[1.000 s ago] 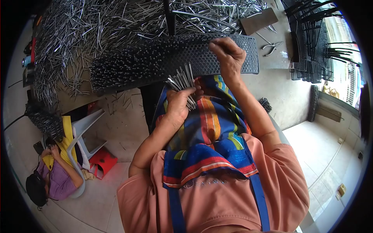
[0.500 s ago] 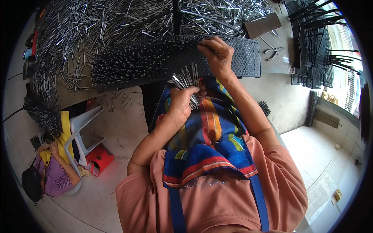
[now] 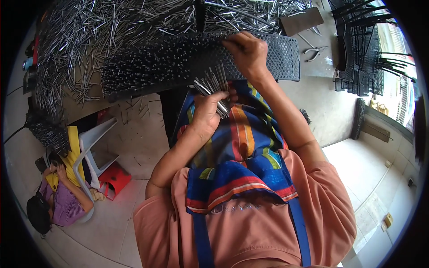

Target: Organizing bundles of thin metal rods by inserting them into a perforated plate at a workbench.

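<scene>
A bundle of thin metal strips (image 3: 211, 84) fans upward from my left hand (image 3: 206, 108), which is wrapped round it above the striped apron. Over the long black perforated panel (image 3: 279, 58), my right hand (image 3: 250, 52) has its fingertips pinched together. They are at the panel's far side, near the border between filled and bare holes. Whatever is between them is too small to make out. Dark metal pieces (image 3: 143, 62) stand packed in the holes of the panel's left part. Its right part shows bare holes.
Loose metal strips (image 3: 147, 20) lie heaped behind the panel. A brown plate (image 3: 302, 21) and pliers (image 3: 315, 52) lie at the back right, near black mesh racks (image 3: 357, 62). At left, another person (image 3: 65, 201) sits in a grey chair (image 3: 96, 138) beside a red bag (image 3: 115, 181).
My view has shifted slightly, so the panel sits a little higher in the picture. The right hand stays pinched at the panel's far side, and the left still holds the bundle.
</scene>
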A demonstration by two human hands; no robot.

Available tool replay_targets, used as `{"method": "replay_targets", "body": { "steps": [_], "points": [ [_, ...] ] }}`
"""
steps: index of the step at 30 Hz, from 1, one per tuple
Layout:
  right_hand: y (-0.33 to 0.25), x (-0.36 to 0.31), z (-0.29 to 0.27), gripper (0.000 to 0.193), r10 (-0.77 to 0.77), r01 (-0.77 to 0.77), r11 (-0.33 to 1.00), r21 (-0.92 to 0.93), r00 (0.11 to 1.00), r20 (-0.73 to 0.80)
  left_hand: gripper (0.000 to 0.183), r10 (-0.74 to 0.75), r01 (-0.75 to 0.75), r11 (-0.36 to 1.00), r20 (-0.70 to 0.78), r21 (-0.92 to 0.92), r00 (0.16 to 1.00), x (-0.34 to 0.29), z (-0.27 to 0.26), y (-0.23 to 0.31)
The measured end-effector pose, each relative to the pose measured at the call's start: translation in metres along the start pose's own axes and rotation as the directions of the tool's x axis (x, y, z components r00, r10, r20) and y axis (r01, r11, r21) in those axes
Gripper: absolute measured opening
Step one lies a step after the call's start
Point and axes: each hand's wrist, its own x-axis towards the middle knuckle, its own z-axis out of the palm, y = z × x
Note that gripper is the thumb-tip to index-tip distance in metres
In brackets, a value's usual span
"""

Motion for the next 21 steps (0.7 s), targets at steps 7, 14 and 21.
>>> {"method": "replay_targets", "body": {
  "steps": [7, 14, 21],
  "points": [
    [0.004, -0.026, -0.025, 0.007, 0.445, -0.754, 0.606, 0.255, 0.586, 0.677, 0.024, 0.055, -0.056, 0.996, 0.013, 0.070, 0.998, -0.012, 0.016, 0.001],
    [0.008, -0.018, -0.024, 0.004, 0.480, -0.359, 0.650, 0.670, 0.877, 0.004, 0.019, 0.034, -0.030, 0.998, -0.062, 0.062, 0.997, -0.009, 0.008, -0.002],
    [0.012, -0.006, -0.017, 0.011, 0.148, -0.034, 0.884, 0.467, 0.967, -0.209, 0.019, -0.005, 0.008, 0.995, -0.038, 0.096, 0.999, -0.007, 0.011, -0.001]
  ]
}}
